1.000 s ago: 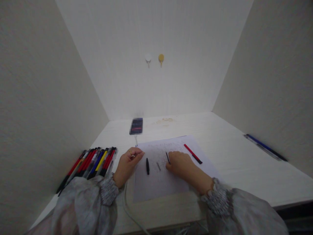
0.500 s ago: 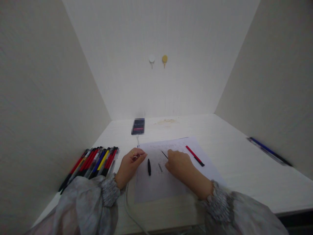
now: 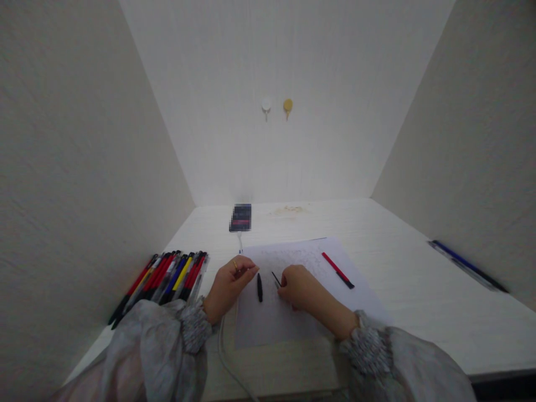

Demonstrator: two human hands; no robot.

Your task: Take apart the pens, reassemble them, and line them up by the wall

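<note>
Paper lies under right hand, which pinches dark rod; slack pressure could drop it; left hand grip unclear.

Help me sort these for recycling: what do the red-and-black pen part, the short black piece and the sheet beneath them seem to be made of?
Red-and-black part: probably smooth plastic, judging by its straight, solid-coloured body. Short black piece: likely plastic, dark and without clear highlights, so perhaps matte. Sheet: apparently matte paper, thin, pale and flat with faint marks.
</note>
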